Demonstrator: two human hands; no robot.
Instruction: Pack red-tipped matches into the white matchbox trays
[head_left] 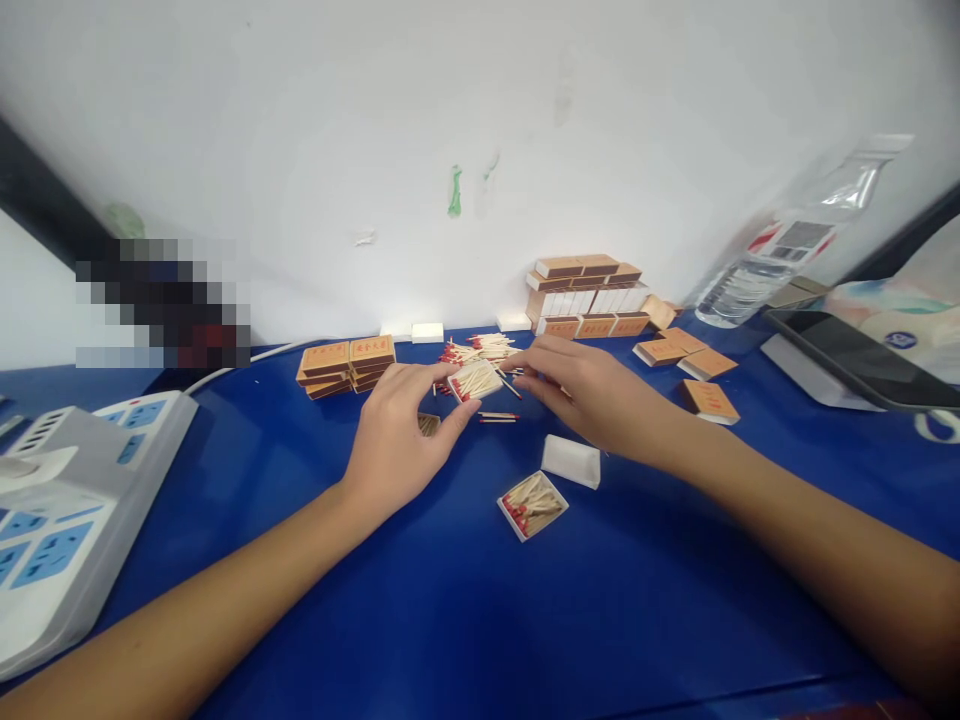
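Between thumb and fingers, my left hand (401,430) grips a white matchbox tray (475,381) filled with red-tipped matches. Just right of it, my right hand (566,380) has its fingers bent close together beside the loose match pile (484,348); whether a match is between the fingertips is hidden. A few stray matches (498,417) lie in front of the pile. Nearer to me sit another matchbox tray (532,506) full of matches and a white tray (571,461) with no matches showing. A brown matchbox sleeve (429,425) is partly covered by my left hand.
Stacked matchboxes stand at the left (349,362) and in a taller matchbox stack (589,295) by the wall. More matchboxes (686,352) lie at right, near a water bottle (795,240) and a phone (862,355). A power strip (82,520) occupies the left side.
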